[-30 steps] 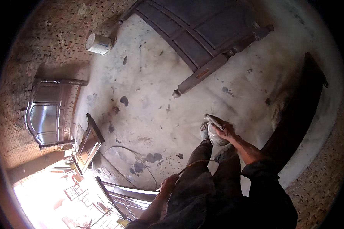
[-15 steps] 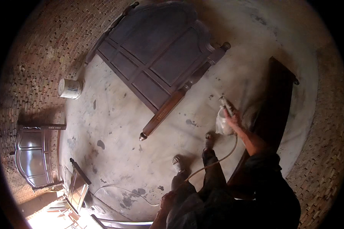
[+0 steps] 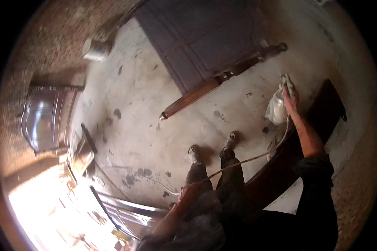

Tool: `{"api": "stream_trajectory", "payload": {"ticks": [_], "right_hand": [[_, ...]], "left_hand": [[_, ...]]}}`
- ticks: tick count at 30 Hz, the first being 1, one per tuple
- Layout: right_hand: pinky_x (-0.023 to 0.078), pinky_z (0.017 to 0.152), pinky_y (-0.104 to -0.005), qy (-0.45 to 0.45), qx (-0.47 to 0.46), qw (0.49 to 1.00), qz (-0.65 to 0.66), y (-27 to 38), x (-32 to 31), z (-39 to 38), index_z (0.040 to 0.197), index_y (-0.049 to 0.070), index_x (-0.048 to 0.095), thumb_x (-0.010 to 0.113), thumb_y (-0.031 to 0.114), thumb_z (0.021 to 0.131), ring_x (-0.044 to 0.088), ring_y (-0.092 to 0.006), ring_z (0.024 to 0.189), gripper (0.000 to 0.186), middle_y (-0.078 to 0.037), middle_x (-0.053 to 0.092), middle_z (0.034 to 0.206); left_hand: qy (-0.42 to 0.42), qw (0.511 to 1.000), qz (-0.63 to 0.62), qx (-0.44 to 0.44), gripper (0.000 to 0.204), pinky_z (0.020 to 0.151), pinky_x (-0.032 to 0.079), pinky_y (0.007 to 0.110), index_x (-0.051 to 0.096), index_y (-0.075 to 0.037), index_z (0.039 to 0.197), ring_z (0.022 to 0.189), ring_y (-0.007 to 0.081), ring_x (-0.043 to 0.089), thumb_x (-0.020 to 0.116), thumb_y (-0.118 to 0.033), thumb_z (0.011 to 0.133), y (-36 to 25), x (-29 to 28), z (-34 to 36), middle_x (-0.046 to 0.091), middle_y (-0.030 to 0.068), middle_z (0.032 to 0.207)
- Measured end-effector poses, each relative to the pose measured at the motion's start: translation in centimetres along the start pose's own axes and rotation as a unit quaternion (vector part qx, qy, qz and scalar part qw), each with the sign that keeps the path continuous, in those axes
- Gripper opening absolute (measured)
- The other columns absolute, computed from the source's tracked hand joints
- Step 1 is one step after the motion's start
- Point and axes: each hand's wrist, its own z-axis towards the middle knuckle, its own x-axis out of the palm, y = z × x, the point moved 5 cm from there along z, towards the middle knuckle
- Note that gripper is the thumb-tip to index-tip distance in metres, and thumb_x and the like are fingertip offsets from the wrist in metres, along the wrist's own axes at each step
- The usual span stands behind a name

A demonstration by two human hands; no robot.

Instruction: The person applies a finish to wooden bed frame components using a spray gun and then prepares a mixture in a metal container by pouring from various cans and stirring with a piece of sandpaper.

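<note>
My right hand (image 3: 291, 102) is closed round a spray gun (image 3: 287, 82) with a whitish cup (image 3: 276, 109) beneath it. The gun is held out to the right, over the floor beside a long dark wood panel (image 3: 276, 175). From the gun a thin air hose (image 3: 238, 164) runs back across my legs to my left hand (image 3: 190, 193), which is closed round it near my left thigh. Ahead lies a large dark wooden headboard (image 3: 213, 42) with a reddish-brown turned post (image 3: 192, 98) along its near side, apart from both hands.
A whitish bucket (image 3: 96, 49) stands by the brick wall (image 3: 58, 37) at far left. Below it a glossy headboard (image 3: 44, 119) leans there. More hose (image 3: 155, 182) trails over the stained concrete floor (image 3: 151, 138). Further furniture frames (image 3: 125, 205) stand near the bright opening at lower left.
My right hand has carried the spray gun forward and to the right, with the arm stretched further. The view has turned, showing more of the bright opening. My left hand keeps hold of the hose.
</note>
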Motion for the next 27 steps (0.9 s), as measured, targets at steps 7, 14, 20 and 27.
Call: {"api": "stream_trajectory", "payload": {"ticks": [7,14,20,27], "right_hand": [[0.046,0.101,-0.0403,0.143,-0.060,0.984,-0.086,2.0,13.2,-13.1,0.135,0.005,0.054,0.060,0.023,0.095,0.059,-0.0353,0.119,0.044,-0.018,0.060,0.131],[0.046,0.099,-0.0405,0.336,-0.168,0.925,0.055,9.8,27.4,-22.9,0.141,0.013,0.049,0.055,0.025,0.097,0.056,-0.0318,0.124,0.046,-0.013,0.060,0.134],[0.051,0.095,-0.0367,0.455,-0.076,0.879,0.123,17.1,34.2,-27.3,0.136,0.013,0.055,0.062,0.018,0.093,0.061,-0.0277,0.118,0.044,-0.011,0.061,0.133],[0.053,0.090,-0.0360,0.219,-0.178,0.958,0.042,13.8,28.9,-21.2,0.135,0.010,0.055,0.063,0.017,0.091,0.066,-0.0279,0.110,0.046,-0.013,0.066,0.123]], "left_hand": [[-0.162,0.987,0.004,-0.016,0.018,0.072,0.051,0.047,0.069,-0.012,0.097,0.087,0.0357,0.067,0.058,-0.025,0.093,9.1,-0.6,-5.1,0.069,0.0136,0.091],[-0.186,0.977,-0.008,-0.107,0.018,0.068,0.049,0.050,0.069,-0.012,0.099,0.083,0.0395,0.066,0.058,-0.024,0.092,13.8,0.0,-9.3,0.068,0.0172,0.088],[-0.189,0.971,-0.030,-0.144,0.020,0.069,0.050,0.048,0.070,-0.015,0.103,0.082,0.0386,0.066,0.064,-0.030,0.091,17.9,1.1,-10.2,0.069,0.0163,0.086],[-0.174,0.969,-0.073,-0.160,0.021,0.070,0.052,0.045,0.072,-0.015,0.106,0.085,0.0372,0.068,0.066,-0.028,0.091,14.0,-1.6,-6.7,0.070,0.0169,0.094]]}}
